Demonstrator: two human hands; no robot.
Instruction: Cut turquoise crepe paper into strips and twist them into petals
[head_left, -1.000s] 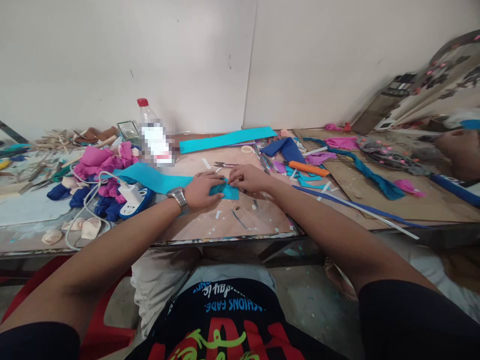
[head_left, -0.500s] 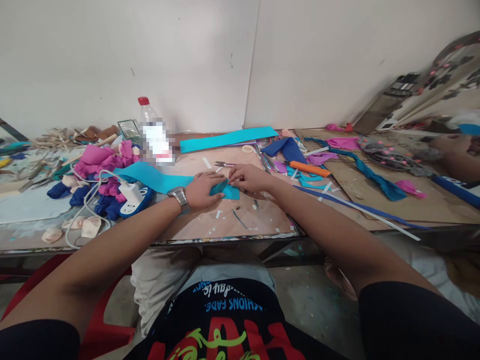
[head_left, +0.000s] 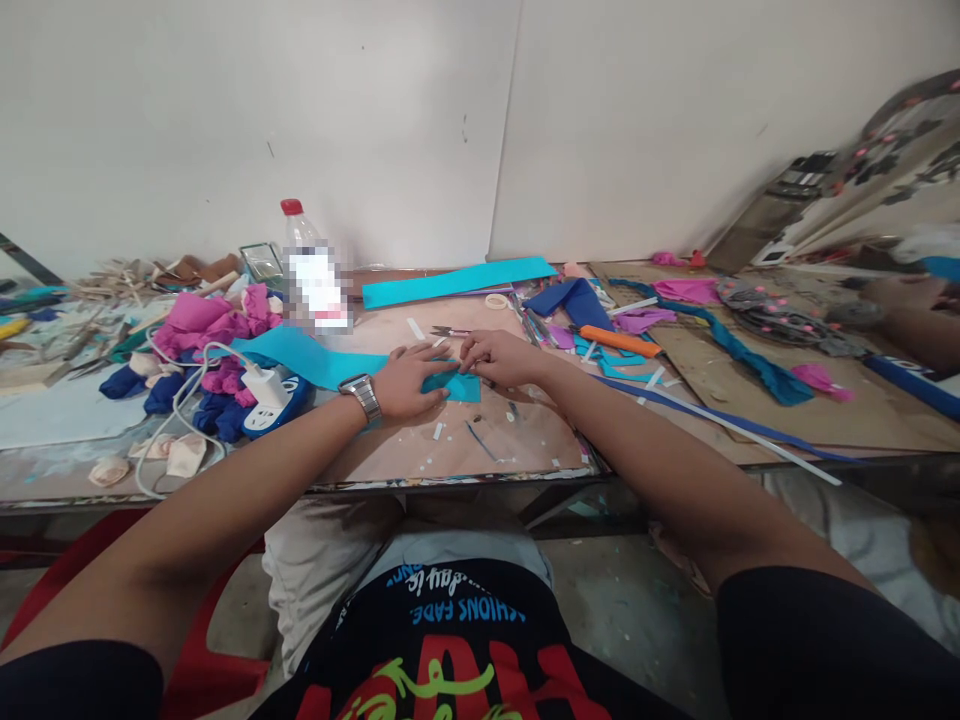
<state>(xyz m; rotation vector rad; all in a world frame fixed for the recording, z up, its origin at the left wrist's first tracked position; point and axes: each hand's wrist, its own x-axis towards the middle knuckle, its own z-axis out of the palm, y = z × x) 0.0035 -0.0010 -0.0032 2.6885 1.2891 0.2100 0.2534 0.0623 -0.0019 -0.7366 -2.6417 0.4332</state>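
Note:
A long turquoise strip (head_left: 322,362) lies on the table (head_left: 420,450) and runs under my left hand (head_left: 411,382). That hand, with a metal watch at its wrist, rests flat on the strip with its fingers apart. My right hand (head_left: 491,358) touches the strip's right end, its fingers bent and pressed together; what they grip, if anything, is hidden. Small scissors (head_left: 450,331) lie just behind the hands. Farther back is a second turquoise strip (head_left: 457,281).
On the left are pink crumpled pieces (head_left: 199,325), a white cable and a power strip (head_left: 266,418). A bottle (head_left: 300,225) stands behind. To the right lie an orange cutter (head_left: 619,341), cardboard (head_left: 690,400) and blue strips. Another person's arm shows far right.
The turquoise piece between my hands now lies flatter, and my right fingertips have shifted slightly on it. The view has moved a little.

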